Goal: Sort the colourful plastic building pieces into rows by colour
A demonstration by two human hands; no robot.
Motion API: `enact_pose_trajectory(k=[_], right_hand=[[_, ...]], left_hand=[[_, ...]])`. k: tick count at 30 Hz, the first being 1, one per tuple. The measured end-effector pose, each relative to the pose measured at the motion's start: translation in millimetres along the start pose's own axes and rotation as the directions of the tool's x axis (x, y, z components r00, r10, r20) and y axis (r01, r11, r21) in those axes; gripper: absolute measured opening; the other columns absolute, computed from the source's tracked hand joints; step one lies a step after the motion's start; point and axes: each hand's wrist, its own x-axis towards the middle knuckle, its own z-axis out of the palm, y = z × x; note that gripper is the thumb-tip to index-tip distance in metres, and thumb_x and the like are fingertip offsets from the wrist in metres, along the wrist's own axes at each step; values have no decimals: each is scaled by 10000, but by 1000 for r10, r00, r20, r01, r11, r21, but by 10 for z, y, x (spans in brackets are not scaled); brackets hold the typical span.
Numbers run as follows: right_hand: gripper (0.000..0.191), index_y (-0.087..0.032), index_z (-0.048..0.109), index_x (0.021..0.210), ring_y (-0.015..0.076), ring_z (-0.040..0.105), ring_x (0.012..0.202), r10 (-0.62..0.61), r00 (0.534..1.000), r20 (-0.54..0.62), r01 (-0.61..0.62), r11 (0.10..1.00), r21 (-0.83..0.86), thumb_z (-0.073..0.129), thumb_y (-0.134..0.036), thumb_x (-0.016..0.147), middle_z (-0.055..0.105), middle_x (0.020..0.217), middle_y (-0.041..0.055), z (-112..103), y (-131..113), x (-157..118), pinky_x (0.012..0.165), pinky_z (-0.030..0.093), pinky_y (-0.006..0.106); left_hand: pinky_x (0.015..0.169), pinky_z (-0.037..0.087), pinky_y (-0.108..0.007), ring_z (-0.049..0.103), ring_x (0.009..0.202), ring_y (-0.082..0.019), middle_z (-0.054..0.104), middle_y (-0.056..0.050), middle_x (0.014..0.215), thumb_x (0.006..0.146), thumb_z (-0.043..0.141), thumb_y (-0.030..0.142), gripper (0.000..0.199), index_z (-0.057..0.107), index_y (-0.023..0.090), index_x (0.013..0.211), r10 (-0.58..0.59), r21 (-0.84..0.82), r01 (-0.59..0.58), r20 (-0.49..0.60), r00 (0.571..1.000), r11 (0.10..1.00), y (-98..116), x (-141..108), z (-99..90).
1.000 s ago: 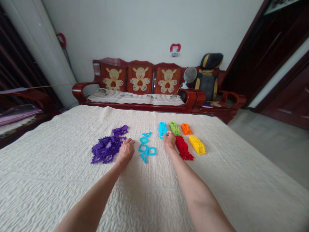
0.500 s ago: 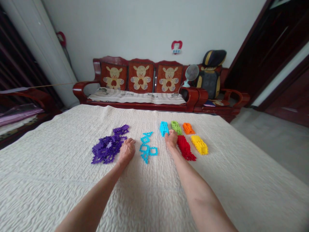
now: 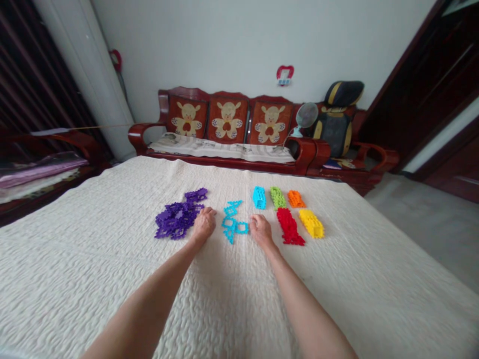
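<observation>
My left hand (image 3: 204,223) rests on the cream quilted cover, just right of a heap of purple lattice pieces (image 3: 175,219), with its fingers loosely bent and no object visible in it. Light-blue flat pieces (image 3: 230,223) lie between my two hands. Beside their right edge is my right hand (image 3: 261,228), its fingers curled together; whether anything is between them is too small to make out. Beyond it stands a light-blue block stack (image 3: 259,198), with a green stack (image 3: 277,198) and an orange one (image 3: 296,199) to its right. Nearer are a red stack (image 3: 289,227) and a yellow stack (image 3: 312,224).
The quilted cover (image 3: 224,309) spreads under everything. Past its far edge stands a wooden sofa (image 3: 142,137) with bear cushions (image 3: 227,119), a small fan (image 3: 307,115) and a chair with a massage cushion (image 3: 332,132).
My right hand has moved away from the light-blue stack, toward me and left, to the flat light-blue pieces. My left hand stays by the purple heap. The camera view has shifted a little left.
</observation>
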Motion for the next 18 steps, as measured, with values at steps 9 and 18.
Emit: enact_pose_trajectory(k=[9,18], right_hand=[[379,-203,651,1128,244,541,1201,-154,976,151,167,983,-81,598,-225,753,651,1249,93,-65,-228,-347,1053,360,400],[383,-179,624,1138,224,571,1126,-125,990,69,130,990,-63,545,-191,764,651,1153,101,-45,-236,-351,1020,401,354]], left_hand=[[972,446,-302,560,1121,-194,646,-79,1183,917,397,123,347,686,200,1093,15,8,-15,45,999,1000,-15,8,-40],[934,439,-307,606,991,-196,650,-100,1055,884,420,92,309,680,172,1030,60,112,-78,158,986,991,15,-79,-103]])
